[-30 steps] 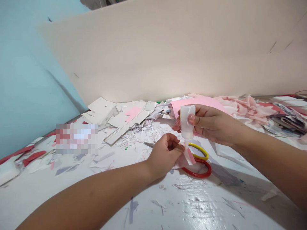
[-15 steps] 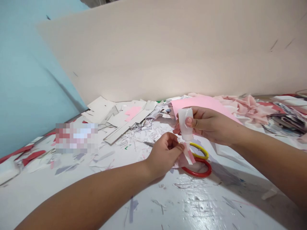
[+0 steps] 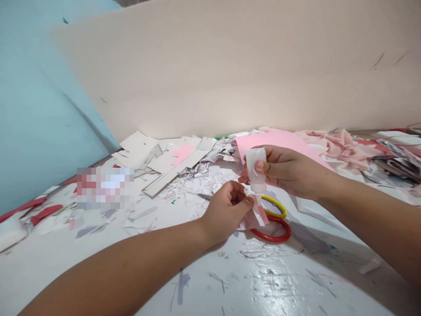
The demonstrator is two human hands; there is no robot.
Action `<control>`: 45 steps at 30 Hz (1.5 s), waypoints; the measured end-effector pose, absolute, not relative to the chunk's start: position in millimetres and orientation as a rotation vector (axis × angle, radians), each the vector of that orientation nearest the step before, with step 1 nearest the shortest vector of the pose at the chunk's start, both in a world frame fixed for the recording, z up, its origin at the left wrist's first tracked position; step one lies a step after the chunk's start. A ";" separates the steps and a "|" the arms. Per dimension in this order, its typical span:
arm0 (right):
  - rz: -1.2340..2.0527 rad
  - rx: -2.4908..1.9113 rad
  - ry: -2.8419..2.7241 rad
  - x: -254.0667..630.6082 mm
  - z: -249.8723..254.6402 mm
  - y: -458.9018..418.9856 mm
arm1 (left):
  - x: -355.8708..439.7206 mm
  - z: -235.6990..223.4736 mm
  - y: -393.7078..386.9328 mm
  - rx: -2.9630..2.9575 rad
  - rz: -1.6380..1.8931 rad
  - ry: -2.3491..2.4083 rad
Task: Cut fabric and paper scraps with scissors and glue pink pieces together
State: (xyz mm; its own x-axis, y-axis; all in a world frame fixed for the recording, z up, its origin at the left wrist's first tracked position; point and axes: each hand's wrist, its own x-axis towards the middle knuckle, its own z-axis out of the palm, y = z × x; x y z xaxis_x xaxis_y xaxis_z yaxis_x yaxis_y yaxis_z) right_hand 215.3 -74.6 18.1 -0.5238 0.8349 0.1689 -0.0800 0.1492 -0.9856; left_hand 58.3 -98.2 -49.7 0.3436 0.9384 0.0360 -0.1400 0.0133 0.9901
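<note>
My right hand (image 3: 279,171) grips a small white glue bottle (image 3: 256,169), turned upside down with its nozzle pointing at the paper below. Between the thumb and fingers of my left hand (image 3: 228,210) is a small pink and white piece of paper (image 3: 261,215). The nozzle tip meets or nearly meets this paper; I cannot tell if they touch. Beneath the paper lie scissors with one yellow and one red handle loop (image 3: 287,232), their blades hidden. A large pink sheet (image 3: 283,140) lies behind my right hand.
White cardboard offcuts (image 3: 171,166) and shredded paper (image 3: 190,184) spread over the white table (image 3: 184,285) at left and centre. Crumpled pale pink fabric or paper (image 3: 345,149) lies at the right rear. Red scraps (image 3: 46,215) sit at far left. A pale board (image 3: 230,70) stands behind.
Almost nothing differs. Both hands hold the same grip, with the glue bottle still inverted over the paper; the view has shifted very slightly.
</note>
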 end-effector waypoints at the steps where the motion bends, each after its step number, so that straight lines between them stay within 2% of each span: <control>1: 1.477 -0.746 -1.649 215.3 17.9 -74.7 | 58.2 -49.7 -98.3 1.263 1.018 0.844; 45: 1.374 -0.818 -1.709 214.8 21.0 -74.9 | 59.9 -47.9 -99.5 1.238 1.022 0.836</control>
State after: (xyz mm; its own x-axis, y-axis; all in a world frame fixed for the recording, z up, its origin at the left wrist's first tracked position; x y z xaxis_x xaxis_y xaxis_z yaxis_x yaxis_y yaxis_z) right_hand 214.8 -74.9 21.0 -0.4889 0.8543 0.1764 0.0115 0.2085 -0.9780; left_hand 59.9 -99.5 -47.9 0.3416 0.9394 0.0284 -0.1577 0.0275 0.9871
